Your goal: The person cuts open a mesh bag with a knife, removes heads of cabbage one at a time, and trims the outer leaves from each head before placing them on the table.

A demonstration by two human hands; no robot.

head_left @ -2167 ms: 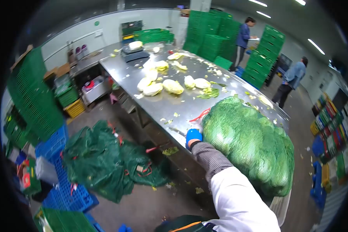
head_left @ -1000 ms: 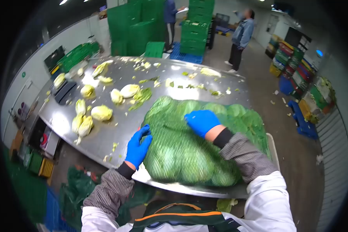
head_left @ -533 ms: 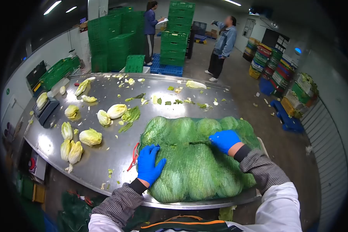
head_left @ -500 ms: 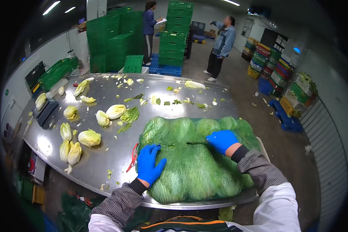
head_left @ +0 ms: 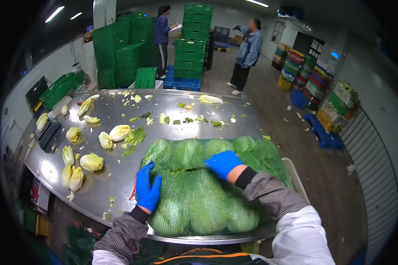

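A big green mesh sack (head_left: 199, 198) full of cabbages lies on the steel table (head_left: 115, 176) right in front of me. My left hand (head_left: 147, 187), in a blue glove, lies flat against the sack's left end with its fingers stretched out. My right hand (head_left: 223, 162), also gloved in blue, is closed on top of the sack, gripping what looks like a thin knife whose blade points left. A slit in the mesh runs left from that hand. A red tie (head_left: 132, 194) hangs at the sack's left end.
Several trimmed pale cabbages (head_left: 92, 162) and leaf scraps lie on the table's left and far parts, beside a scale (head_left: 46, 128). Green crate stacks (head_left: 190, 39) stand behind. Two people (head_left: 247, 48) stand on the floor beyond. Coloured crates (head_left: 314, 84) line the right wall.
The sack was hauled onto the table and laid flat. My right hand has drawn the blade leftward across the sack's top, and my left hand stays pressed on its left end.
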